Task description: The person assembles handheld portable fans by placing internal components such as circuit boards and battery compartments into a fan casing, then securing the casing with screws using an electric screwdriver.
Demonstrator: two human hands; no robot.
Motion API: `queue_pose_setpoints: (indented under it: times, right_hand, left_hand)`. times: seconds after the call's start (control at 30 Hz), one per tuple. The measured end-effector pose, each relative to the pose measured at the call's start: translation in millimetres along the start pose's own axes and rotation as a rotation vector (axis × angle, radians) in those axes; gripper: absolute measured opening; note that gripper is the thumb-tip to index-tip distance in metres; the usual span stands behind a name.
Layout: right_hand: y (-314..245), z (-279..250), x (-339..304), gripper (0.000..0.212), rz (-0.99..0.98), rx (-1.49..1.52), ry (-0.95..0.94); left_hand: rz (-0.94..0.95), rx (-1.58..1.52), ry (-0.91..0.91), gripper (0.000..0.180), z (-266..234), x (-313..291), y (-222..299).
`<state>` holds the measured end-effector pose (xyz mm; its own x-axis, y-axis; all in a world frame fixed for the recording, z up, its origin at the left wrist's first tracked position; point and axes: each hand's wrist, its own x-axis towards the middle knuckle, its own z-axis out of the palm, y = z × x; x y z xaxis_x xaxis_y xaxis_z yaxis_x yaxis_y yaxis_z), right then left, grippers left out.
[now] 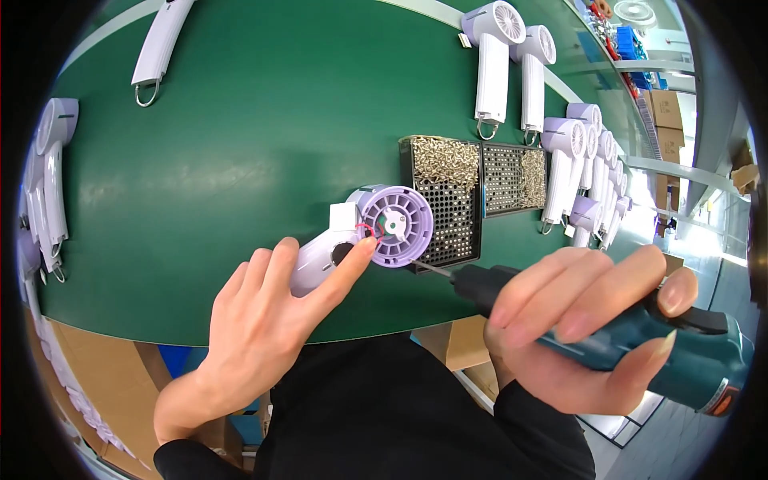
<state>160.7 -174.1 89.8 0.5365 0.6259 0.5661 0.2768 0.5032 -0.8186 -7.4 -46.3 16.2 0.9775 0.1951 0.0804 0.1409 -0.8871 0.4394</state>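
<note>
A white and lilac handheld fan (320, 260) lies on the green table, its round head (398, 226) turned up and its inside bare. My left hand (268, 316) is closed on the fan's handle, the index fingertip at the thin red wires (369, 232) by the hub. A white square piece (343, 217) sits where handle and head meet. In my right hand (580, 320) is a teal and black electric screwdriver (680, 360), held slantwise. Its thin bit (432, 269) points to the lower rim of the fan head; whether it touches cannot be made out.
Just behind the fan head, a black perforated tray (442, 256) holds many small screws, with a second screw tray (502, 210) beside it. Finished-looking fans (493, 76) stand along the right; more fans (54, 172) line the left edge. Another fan (160, 44) lies at the far left.
</note>
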Motion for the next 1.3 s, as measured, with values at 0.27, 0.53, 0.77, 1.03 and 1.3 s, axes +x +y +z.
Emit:
queue_pose_setpoints:
  times: [0.27, 0.53, 0.77, 1.03, 1.3]
  right_hand:
    - [2.1, 7.7, -1.6, 0.028, 0.076, -0.044, -0.103]
    - [9.9, 28.8, -13.7, 0.025, 0.198, -0.205, -0.049]
    - [13.8, 42.6, -20.6, 0.024, 0.11, -0.203, 0.069]
    - [7.0, 29.4, -26.3, 0.03, 0.166, -0.198, 0.033]
    - [-22.0, -22.1, -4.0, 0.022, -0.1, -0.004, 0.145]
  left_hand:
    - [0.004, 0.01, 0.017, 0.067, -1.1, 0.2, -1.5]
    - [0.017, 0.043, 0.046, 0.07, -3.4, -3.8, -5.6]
    - [0.066, -0.027, 0.135, 0.07, 4.5, -9.9, -7.3]
    - [0.115, 0.031, 0.051, 0.067, -0.6, -4.0, -1.9]
    - [0.074, 0.077, 0.065, 0.071, -7.7, 3.9, 0.7]
